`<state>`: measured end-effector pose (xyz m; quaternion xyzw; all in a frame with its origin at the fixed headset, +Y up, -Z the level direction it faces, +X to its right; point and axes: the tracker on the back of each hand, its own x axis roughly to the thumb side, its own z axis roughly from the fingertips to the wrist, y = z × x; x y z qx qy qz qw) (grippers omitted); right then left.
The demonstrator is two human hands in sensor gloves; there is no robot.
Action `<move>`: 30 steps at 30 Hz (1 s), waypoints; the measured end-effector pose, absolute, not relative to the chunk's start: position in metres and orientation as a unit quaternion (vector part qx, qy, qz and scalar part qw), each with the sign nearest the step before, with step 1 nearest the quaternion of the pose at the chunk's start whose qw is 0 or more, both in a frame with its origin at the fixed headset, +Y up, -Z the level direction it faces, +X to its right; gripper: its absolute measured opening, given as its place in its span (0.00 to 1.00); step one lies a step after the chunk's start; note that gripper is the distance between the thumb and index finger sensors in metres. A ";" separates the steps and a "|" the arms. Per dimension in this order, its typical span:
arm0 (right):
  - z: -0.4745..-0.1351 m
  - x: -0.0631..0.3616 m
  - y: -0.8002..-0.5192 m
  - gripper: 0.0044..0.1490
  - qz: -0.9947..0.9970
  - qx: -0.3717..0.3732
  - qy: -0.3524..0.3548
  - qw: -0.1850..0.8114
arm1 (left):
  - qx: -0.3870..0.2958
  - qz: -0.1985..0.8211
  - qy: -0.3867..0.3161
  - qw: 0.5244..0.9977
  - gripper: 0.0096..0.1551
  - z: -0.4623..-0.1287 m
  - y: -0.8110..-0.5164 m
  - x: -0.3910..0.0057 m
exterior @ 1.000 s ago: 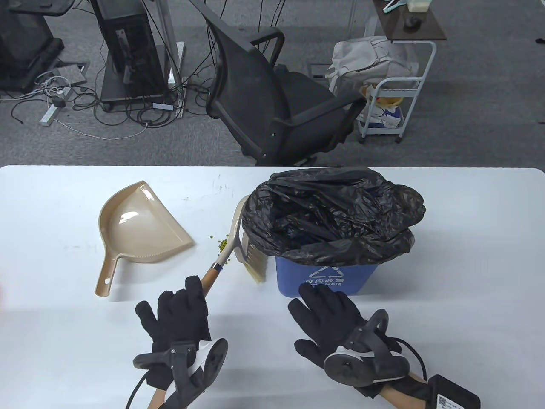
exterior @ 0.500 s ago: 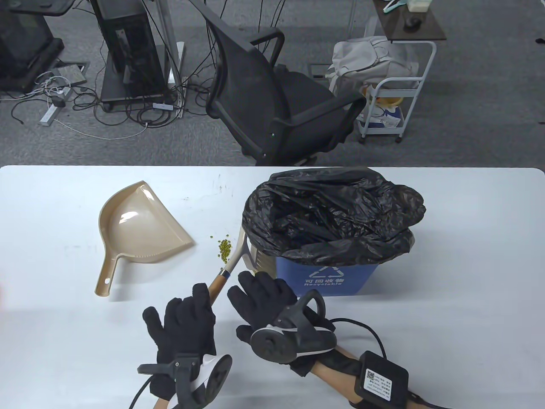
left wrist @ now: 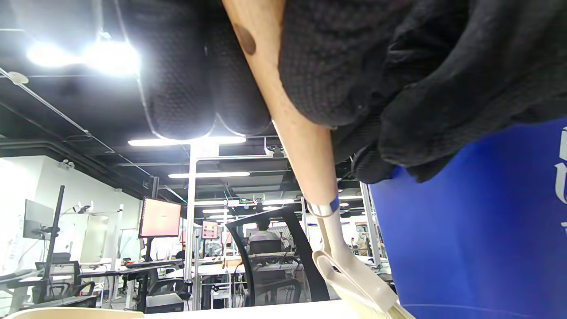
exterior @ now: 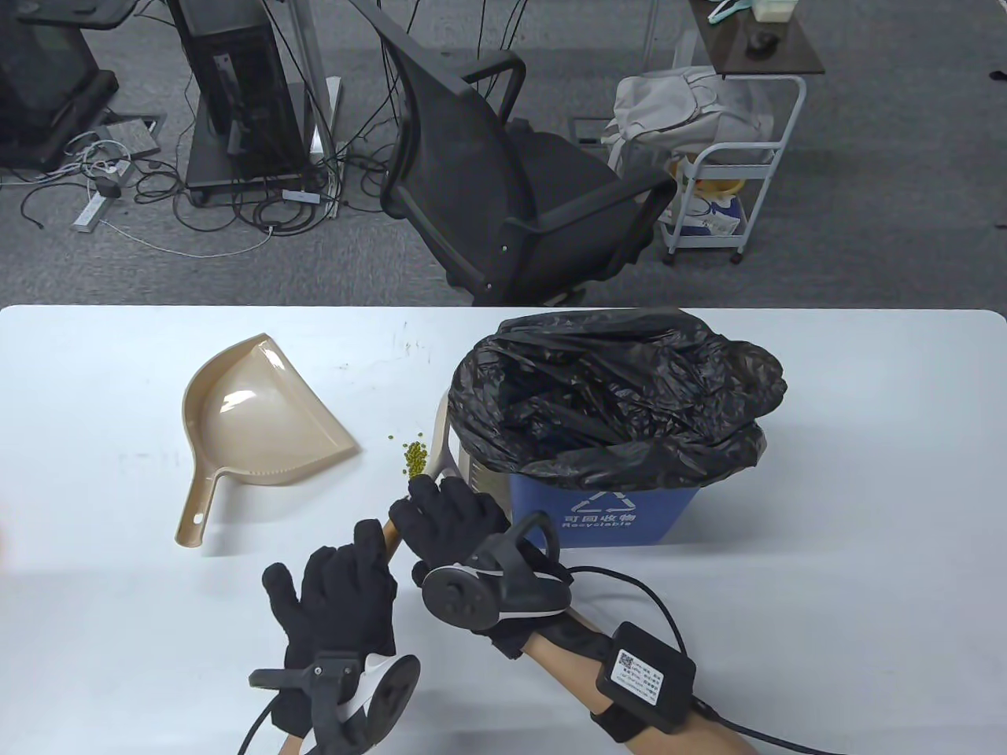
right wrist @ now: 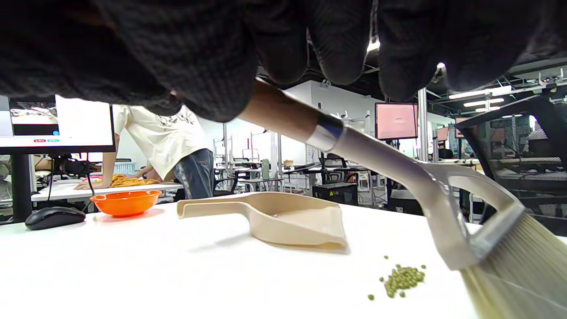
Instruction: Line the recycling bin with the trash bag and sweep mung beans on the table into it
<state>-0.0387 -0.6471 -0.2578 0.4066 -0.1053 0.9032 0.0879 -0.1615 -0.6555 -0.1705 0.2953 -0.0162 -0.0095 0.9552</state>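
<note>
The brush lies slanted beside the blue recycling bin, which is lined with a black trash bag. My left hand grips the low end of the wooden handle. My right hand is curled over the handle just below its metal collar. A small heap of mung beans lies on the table left of the brush head. Further left lies the beige dustpan, mouth facing away from me.
An orange bowl and a black mouse sit on the table far to the left. A person in a white shirt leans at a desk beyond. A black office chair stands behind the table.
My right hand has moved left from the front of the bin and closed on the brush handle above my left hand. The brush head has swung in against the bin.
</note>
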 end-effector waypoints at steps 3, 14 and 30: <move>-0.260 -0.046 -0.649 0.46 0.900 0.412 -0.110 0.095 | 0.287 0.003 -0.019 0.958 0.40 -0.173 -0.654 -0.164; -0.270 -0.060 -0.649 0.44 0.891 0.416 -0.141 0.114 | 0.238 0.058 -0.055 0.968 0.44 -0.191 -0.645 -0.172; -0.282 -0.058 -0.649 0.38 0.879 0.384 -0.239 0.152 | 0.222 0.105 -0.072 0.967 0.48 -0.211 -0.630 -0.185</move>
